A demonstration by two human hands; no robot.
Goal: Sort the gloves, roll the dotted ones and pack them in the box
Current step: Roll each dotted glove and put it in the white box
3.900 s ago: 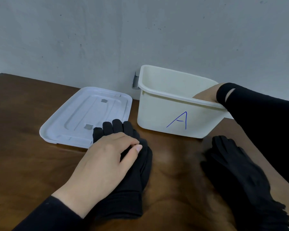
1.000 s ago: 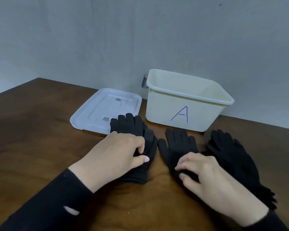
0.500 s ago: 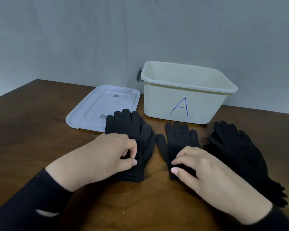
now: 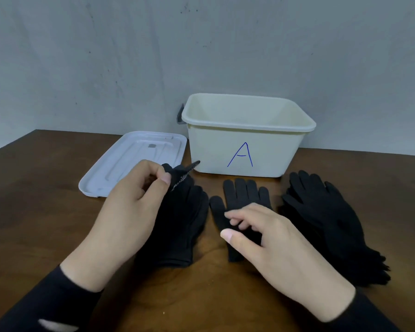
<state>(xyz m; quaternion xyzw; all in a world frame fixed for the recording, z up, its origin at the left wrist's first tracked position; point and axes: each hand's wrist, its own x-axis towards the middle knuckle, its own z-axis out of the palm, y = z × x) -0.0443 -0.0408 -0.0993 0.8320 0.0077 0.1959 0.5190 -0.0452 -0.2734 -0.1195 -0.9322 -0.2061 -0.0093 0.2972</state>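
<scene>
Head view: left hand (image 4: pixel 127 212) pinched dotted glove (image 4: pixel 181 178) fingers up off left pile (image 4: pixel 177 231); right hand (image 4: pixel 273 243) lay loosely spread on middle glove (image 4: pixel 242 195); box (image 4: pixel 244 149) behind.

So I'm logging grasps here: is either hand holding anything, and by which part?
The left hand pinches the top glove of the left stack by its fingertips, peeling it up. The right hand rests on the middle glove, gripping nothing.

Top glove (image 4: pixel 181 174) of left black stack (image 4: pixel 177 226) peeled up at fingertips, white dots showing. Single plain glove (image 4: pixel 242 195) flat mid-table, bigger pile (image 4: pixel 326 221) to its right. Cream box (image 4: pixel 247 149) marked "A" open, upright behind them.
</scene>
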